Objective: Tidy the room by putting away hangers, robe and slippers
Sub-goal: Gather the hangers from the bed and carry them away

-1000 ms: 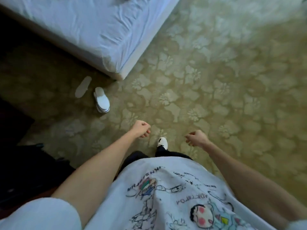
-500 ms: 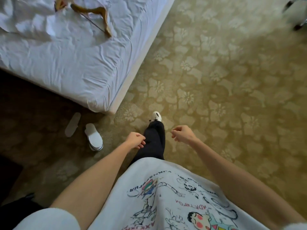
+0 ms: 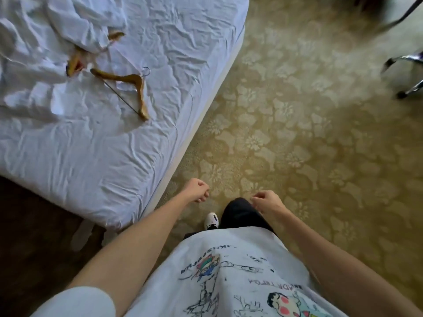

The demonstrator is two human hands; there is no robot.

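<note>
A wooden hanger (image 3: pixel 135 88) with a metal hook lies flat on the white bed sheet. A second wooden hanger (image 3: pixel 74 62) sits just left of it, partly under a crumpled white robe (image 3: pixel 68 26) at the bed's top left. Two pale slippers (image 3: pixel 80 235) lie on the dark floor below the bed corner, dim and partly hidden by my left arm. My left hand (image 3: pixel 196 189) hangs past the bed corner with curled fingers and holds nothing. My right hand (image 3: pixel 265 201) hangs above my dark trouser leg, loosely curled and holding nothing.
The bed (image 3: pixel 109 170) fills the left half, its corner close to my left forearm. Patterned green-gold carpet (image 3: pixel 297 145) spreads to the right. A chair's metal legs (image 3: pixel 409 74) stand at the far right. My white shoe (image 3: pixel 211 220) steps forward.
I have walked forward along the bed's side. The slippers slid from mid-left to bottom left of view, and the hangers and robe on the bed came into view. Both hands still hold nothing.
</note>
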